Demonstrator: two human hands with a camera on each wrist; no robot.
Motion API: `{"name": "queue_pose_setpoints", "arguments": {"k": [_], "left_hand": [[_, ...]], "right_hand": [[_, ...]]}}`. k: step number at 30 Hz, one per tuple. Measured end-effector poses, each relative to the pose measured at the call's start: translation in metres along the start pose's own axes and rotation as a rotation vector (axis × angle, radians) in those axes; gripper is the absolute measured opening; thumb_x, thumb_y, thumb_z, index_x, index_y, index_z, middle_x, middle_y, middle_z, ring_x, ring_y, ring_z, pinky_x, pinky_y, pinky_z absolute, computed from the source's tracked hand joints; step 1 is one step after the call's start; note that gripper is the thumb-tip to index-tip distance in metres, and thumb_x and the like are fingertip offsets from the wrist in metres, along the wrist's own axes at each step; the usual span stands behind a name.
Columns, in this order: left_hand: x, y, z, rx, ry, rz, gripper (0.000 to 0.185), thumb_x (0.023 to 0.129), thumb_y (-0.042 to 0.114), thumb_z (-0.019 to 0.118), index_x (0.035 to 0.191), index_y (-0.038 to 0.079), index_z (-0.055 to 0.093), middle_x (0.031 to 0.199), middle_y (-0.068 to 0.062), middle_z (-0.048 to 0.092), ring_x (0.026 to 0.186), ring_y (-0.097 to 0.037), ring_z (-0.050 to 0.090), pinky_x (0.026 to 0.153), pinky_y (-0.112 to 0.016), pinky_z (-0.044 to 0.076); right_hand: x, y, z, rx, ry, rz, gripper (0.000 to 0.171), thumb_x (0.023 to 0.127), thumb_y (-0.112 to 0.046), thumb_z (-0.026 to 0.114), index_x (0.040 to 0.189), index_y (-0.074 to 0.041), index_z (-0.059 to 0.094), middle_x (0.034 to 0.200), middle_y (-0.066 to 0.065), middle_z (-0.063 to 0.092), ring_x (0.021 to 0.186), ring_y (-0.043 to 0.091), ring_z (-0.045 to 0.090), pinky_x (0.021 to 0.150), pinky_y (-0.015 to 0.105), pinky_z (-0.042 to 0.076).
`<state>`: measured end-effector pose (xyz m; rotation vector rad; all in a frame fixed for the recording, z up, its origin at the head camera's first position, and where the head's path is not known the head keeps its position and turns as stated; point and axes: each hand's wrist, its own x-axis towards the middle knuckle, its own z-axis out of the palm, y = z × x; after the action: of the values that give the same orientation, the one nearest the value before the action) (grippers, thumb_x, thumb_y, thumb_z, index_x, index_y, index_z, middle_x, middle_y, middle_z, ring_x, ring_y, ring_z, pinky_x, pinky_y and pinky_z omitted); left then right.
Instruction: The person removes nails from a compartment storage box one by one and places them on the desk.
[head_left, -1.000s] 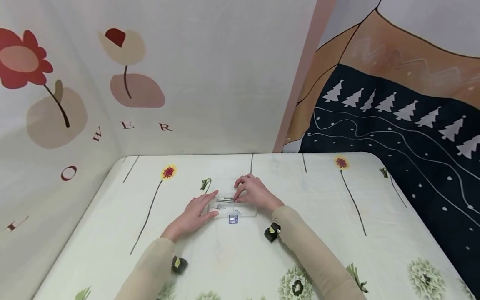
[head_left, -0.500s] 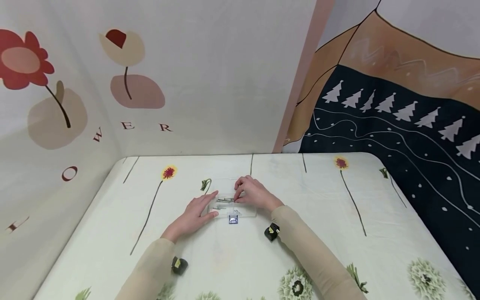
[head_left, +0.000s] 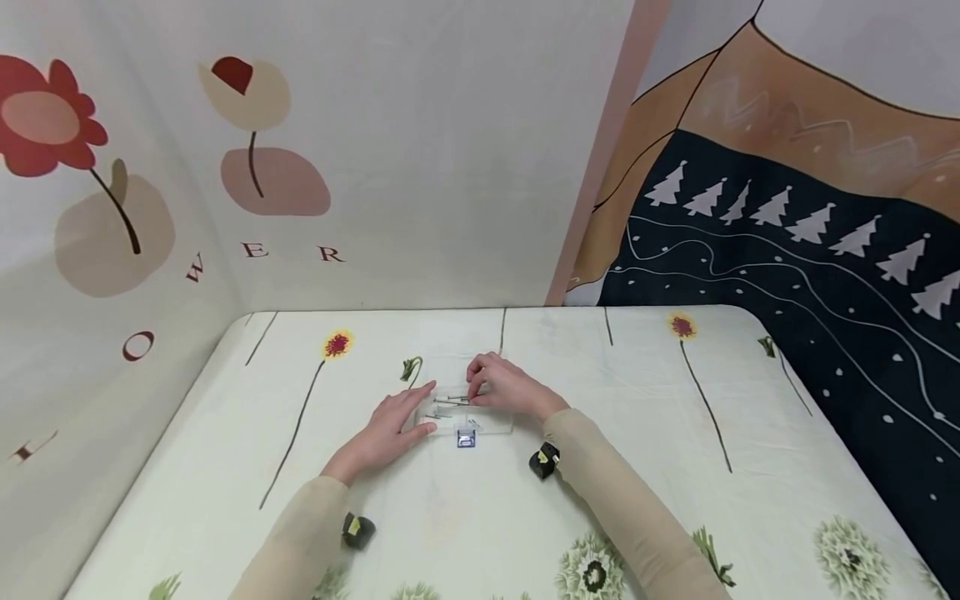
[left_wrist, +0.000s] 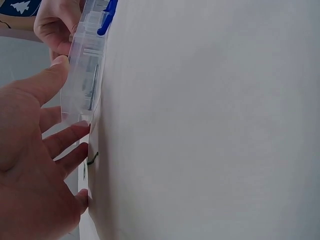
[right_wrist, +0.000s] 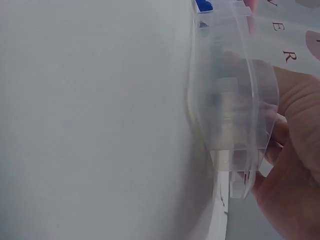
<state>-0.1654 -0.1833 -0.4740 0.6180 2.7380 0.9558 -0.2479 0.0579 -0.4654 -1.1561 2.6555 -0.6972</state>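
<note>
A clear plastic box (head_left: 491, 421) with a blue latch (head_left: 466, 438) at its front lies lid open on the table. My left hand (head_left: 386, 429) steadies its left end with fairly straight fingers; in the left wrist view the thumb (left_wrist: 50, 82) touches the box wall. Over the rear right part bends my right hand (head_left: 510, 387), its curled fingertips pinching the end of a thin metal nail (head_left: 452, 403). Other nails lie in the compartments. In the right wrist view the translucent wall (right_wrist: 225, 100) partly hides the right fingers, so their tips are unclear.
A white flowered cloth (head_left: 450, 517) covers the table. Black wrist devices, one below the left wrist (head_left: 358, 531) and one below the right (head_left: 543, 461), hang close to the cloth. Printed curtains (head_left: 435, 167) stand behind and at the sides.
The nails by my right fingertips have shifted and tilted slightly inside the box. My right hand has moved only a little; the left hand has stayed in place.
</note>
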Motion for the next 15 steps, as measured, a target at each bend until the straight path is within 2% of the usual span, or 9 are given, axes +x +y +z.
{"name": "queue_pose_setpoints", "arguments": {"k": [8, 15], "left_hand": [[-0.0004, -0.0005, -0.0007, 0.004, 0.004, -0.001, 0.067, 0.098, 0.035, 0.056, 0.153, 0.01, 0.027, 0.149, -0.02, 0.035, 0.138, -0.039, 0.026, 0.11, -0.057, 0.009], [-0.0008, 0.0001, -0.0006, 0.002, -0.001, 0.006, 0.067, 0.098, 0.035, 0.056, 0.153, 0.009, 0.027, 0.149, -0.021, 0.036, 0.138, -0.039, 0.026, 0.11, -0.058, 0.009]], "right_hand": [[0.0011, -0.0058, -0.0053, -0.071, -0.007, -0.005, 0.003, 0.082, -0.016, 0.079, 0.083, -0.016, 0.077, 0.103, -0.004, 0.056, 0.097, 0.016, 0.048, 0.085, 0.031, 0.04], [0.0015, -0.0003, -0.004, 0.003, -0.008, -0.048, 0.005, 0.083, -0.012, 0.077, 0.079, -0.014, 0.075, 0.1, -0.003, 0.056, 0.097, 0.017, 0.048, 0.088, 0.032, 0.039]]}}
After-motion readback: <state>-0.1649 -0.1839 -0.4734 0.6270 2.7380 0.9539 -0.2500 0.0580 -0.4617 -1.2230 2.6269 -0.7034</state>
